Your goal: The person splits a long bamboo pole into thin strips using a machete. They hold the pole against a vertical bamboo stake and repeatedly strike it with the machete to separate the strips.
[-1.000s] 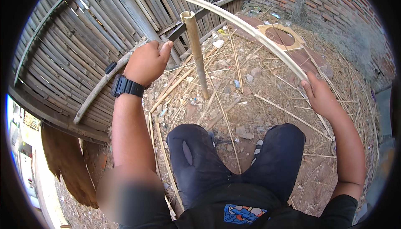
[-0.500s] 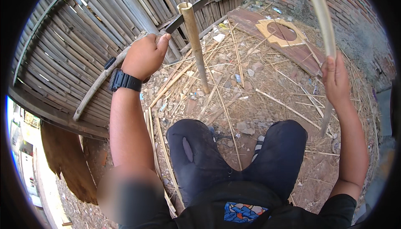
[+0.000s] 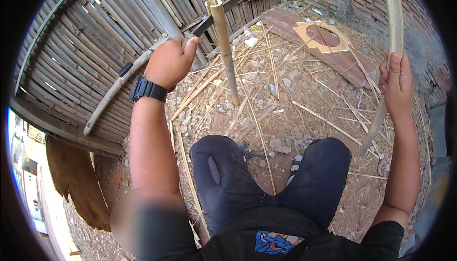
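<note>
The tan, hollow bamboo pole (image 3: 223, 42) stands on stony ground (image 3: 304, 130), the left fist (image 3: 169, 63) grips a long, dark metal knife (image 3: 233, 0) by it, the right fist (image 3: 397, 80) a pale, bent bamboo strip (image 3: 394, 23), and wobbling could make the knife slip.

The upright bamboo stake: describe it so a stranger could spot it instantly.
From the slatted bamboo wall, upper left, go to the left hand in front. Just right stands the bamboo stake, a dark knife blade showing on both sides. Unlike the thin strips on the ground, it is thick, upright and open-topped.
</note>
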{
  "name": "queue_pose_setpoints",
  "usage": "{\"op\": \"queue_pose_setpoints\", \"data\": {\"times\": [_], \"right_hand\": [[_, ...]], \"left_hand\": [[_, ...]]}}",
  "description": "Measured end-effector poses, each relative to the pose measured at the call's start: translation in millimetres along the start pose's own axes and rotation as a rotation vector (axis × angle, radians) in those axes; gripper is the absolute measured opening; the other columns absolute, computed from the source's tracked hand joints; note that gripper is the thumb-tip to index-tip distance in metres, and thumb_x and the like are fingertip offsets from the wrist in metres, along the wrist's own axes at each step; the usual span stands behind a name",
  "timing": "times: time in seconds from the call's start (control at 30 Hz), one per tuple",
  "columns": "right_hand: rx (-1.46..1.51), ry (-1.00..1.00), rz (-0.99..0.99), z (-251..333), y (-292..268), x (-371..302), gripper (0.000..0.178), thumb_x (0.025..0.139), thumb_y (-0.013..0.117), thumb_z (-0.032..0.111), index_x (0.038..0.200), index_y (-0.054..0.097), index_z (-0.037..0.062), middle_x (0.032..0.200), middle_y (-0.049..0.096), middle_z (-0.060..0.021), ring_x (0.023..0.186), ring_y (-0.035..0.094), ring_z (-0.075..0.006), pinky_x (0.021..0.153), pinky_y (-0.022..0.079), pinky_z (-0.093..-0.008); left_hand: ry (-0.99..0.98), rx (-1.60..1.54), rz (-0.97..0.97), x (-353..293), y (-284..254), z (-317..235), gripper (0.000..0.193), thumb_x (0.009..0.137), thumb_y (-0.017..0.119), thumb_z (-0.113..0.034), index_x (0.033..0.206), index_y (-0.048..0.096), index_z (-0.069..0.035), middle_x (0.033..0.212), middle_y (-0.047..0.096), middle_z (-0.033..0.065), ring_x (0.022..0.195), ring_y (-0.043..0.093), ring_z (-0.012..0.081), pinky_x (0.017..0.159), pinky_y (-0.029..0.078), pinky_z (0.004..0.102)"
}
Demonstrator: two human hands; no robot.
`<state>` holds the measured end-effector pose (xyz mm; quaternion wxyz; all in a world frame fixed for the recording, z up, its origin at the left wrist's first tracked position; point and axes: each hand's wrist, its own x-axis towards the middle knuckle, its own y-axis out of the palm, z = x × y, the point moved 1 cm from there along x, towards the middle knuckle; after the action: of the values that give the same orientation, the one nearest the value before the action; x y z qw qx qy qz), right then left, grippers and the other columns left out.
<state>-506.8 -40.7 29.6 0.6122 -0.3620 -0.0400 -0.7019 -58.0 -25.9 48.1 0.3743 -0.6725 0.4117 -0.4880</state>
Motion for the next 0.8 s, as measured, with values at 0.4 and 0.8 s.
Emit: {"op": "queue_pose_setpoints", "data": {"times": [0.4,0.8], "right_hand": [[-0.366,0.016,0.298,-19,4,-15,0.037,0.107,0.043,0.034,0.112,0.055,0.0,0.069,0.05,-0.0055,0.063,0.051,-0.0159,0.059,0.041,-0.0329],[-0.549,-0.114,0.409,-67,37,-13,0.03,0.106,0.044,0.032,0.106,0.05,0.0021,0.07,0.053,-0.0101,0.064,0.053,-0.0227,0.062,0.044,-0.0404]], "left_hand": [[0.0,-0.016,-0.013,-3,10,1,0.058,0.099,0.047,-0.048,0.09,0.065,0.007,0.083,0.067,0.03,0.084,0.065,0.0449,0.08,0.051,0.0486],[-0.022,-0.024,-0.007,4,19,7,0.059,0.099,0.046,-0.048,0.09,0.065,0.006,0.085,0.067,0.0297,0.086,0.066,0.0444,0.081,0.051,0.0487]]}}
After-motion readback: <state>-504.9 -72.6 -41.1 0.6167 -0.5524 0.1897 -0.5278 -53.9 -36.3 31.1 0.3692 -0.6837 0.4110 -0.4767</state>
